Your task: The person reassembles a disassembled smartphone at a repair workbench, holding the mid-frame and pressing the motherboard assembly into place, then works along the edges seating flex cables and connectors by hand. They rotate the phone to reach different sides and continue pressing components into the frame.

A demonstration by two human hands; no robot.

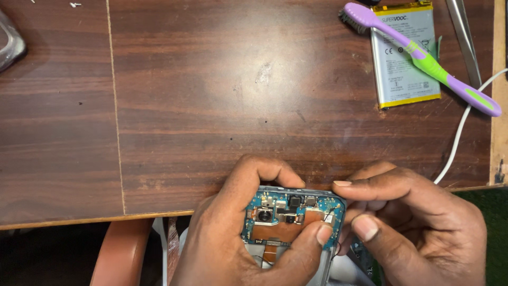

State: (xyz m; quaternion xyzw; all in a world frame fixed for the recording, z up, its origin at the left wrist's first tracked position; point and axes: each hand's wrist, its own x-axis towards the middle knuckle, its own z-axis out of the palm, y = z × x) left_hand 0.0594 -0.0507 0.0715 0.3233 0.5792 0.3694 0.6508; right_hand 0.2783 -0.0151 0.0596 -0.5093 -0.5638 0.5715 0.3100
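the wooden table (211, 106) fills most of what i see, dark brown with a pale seam running down its left part, and i place everything else against it. at the table's near edge, half over it and half off, sits the opened phone (293, 222), its back off so the blue circuit board, camera modules and copper-coloured shield show. my left hand (238, 238) wraps it from the left: fingers curled over the top edge, thumb pressed down on the board's lower right, so that hand is closed firmly around the phone. my right hand (418, 228) comes in from the right, forefinger and thumb pinched narrow against the phone's top right corner; whether anything tiny sits between them i cannot tell.

at the table's far right lies a flat phone battery (394, 74) with a yellow rim, and a purple and green toothbrush (423, 55) rests slantwise across it. a white cable (457, 137) curves down the right side toward my right hand. metal tweezers (465, 37) lie just right of the battery. a clear case corner (9, 42) shows at the far left edge. below the table edge, a reddish chair part (121, 254) stands left of my left hand.
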